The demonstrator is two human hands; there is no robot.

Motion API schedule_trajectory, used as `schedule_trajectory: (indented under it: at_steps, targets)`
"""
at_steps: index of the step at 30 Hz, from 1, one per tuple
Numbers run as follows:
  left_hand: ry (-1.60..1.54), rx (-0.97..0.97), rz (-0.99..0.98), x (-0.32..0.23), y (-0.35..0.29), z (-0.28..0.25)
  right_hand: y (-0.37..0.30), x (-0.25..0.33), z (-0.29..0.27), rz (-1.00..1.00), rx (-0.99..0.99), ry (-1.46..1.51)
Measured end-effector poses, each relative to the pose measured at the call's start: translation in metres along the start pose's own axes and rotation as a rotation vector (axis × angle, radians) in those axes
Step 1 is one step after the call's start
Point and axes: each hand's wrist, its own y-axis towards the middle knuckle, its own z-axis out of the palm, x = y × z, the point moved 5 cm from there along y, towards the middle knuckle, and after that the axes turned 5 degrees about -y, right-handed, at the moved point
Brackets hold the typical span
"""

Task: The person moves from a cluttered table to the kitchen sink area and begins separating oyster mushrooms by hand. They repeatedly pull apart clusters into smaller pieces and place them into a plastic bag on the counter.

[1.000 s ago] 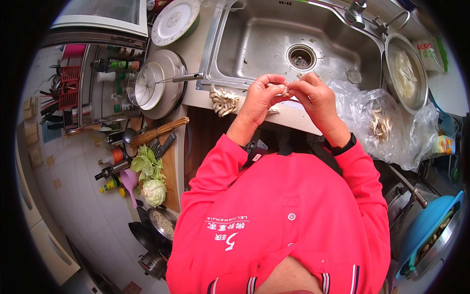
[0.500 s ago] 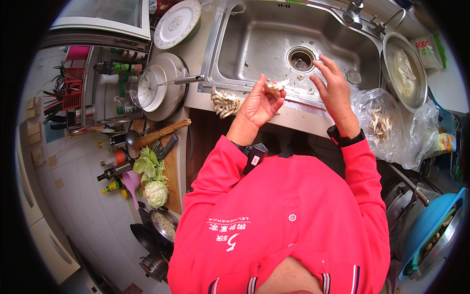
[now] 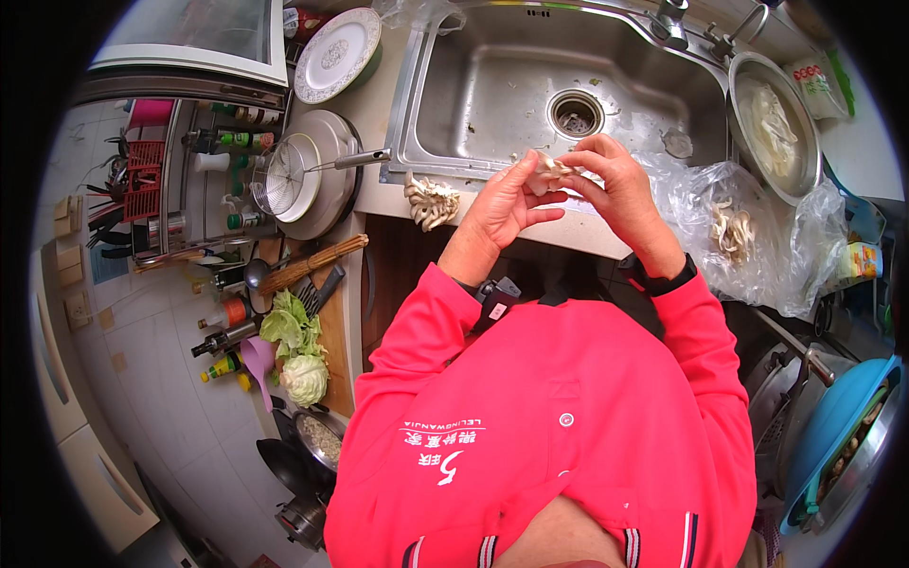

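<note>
Over the near edge of the sink [image 3: 502,71], my left hand [image 3: 500,210] is closed on a small cluster of pale mushrooms [image 3: 549,174]. My right hand [image 3: 620,192] meets it from the other side, its thumb and fingertips pinching the same cluster. On the counter rim left of my hands lies another bunch of mushrooms [image 3: 432,201]. More mushrooms [image 3: 733,232] rest in a clear plastic bag [image 3: 786,256] to the right.
A metal basin [image 3: 803,180] stands right of the sink, near the faucet [image 3: 669,24]. At left are a patterned plate [image 3: 336,57], a wire strainer [image 3: 277,180] over stacked dishes, and a cabbage [image 3: 304,381]. A blue basin [image 3: 826,440] sits at lower right.
My right hand has come down and left from above the sink and now grips the mushroom cluster together with my left hand. The left hand has barely shifted.
</note>
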Motion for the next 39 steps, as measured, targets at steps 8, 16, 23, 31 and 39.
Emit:
schedule_trajectory:
  at_steps: [8, 16, 23, 31, 39]
  targets:
    - [0.038, -0.024, 0.076, 0.002, 0.003, 0.010, -0.020, -0.048, 0.015, 0.485, -0.012, 0.964]
    - [0.128, -0.047, 0.213, -0.002, 0.003, 0.016, -0.031, -0.055, -0.010, 0.594, -0.101, 0.969]
    - [0.307, -0.004, 0.230, 0.000, 0.006, 0.030, -0.026, -0.028, -0.002, 0.248, 0.089, 0.332]
    - [0.319, 0.107, 0.209, -0.004, -0.001, 0.040, -0.031, -0.032, 0.003, 0.459, 0.123, 0.930]
    - [0.201, 0.223, 0.066, 0.000, 0.004, 0.038, -0.026, -0.015, -0.001, 0.334, 0.062, 0.836]
